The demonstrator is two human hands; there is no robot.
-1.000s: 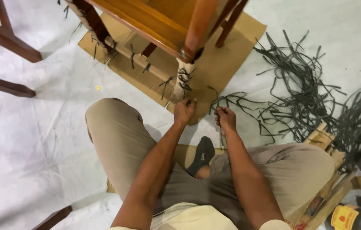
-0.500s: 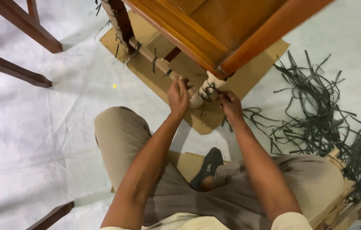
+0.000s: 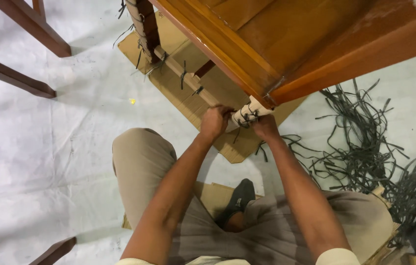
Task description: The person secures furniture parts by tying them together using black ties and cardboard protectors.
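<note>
Head view, looking down past my knees: my left hand (image 3: 214,121) and right hand (image 3: 265,126) meet at the foot of a wooden table leg (image 3: 245,115) wrapped in pale cardboard. My left fingers are curled shut around the wrapped leg from the left side, knuckles up. My right hand presses against the wrap from the right; its fingers look closed on the dark strap (image 3: 248,117) tied around the wrap, though my knuckles hide the tips, so I cannot be sure whether they pinch the strap or only the cardboard. The leg stands just under the corner of the varnished wooden tabletop (image 3: 286,44), which fills the upper right. Beneath it lies a flat cardboard sheet (image 3: 188,83) on the white floor covering (image 3: 41,162). A second wrapped leg (image 3: 141,24) with dark ties stands farther back. To my right, a loose tangle of dark straps (image 3: 365,147) spreads over the floor, well apart from my hands.
</note>
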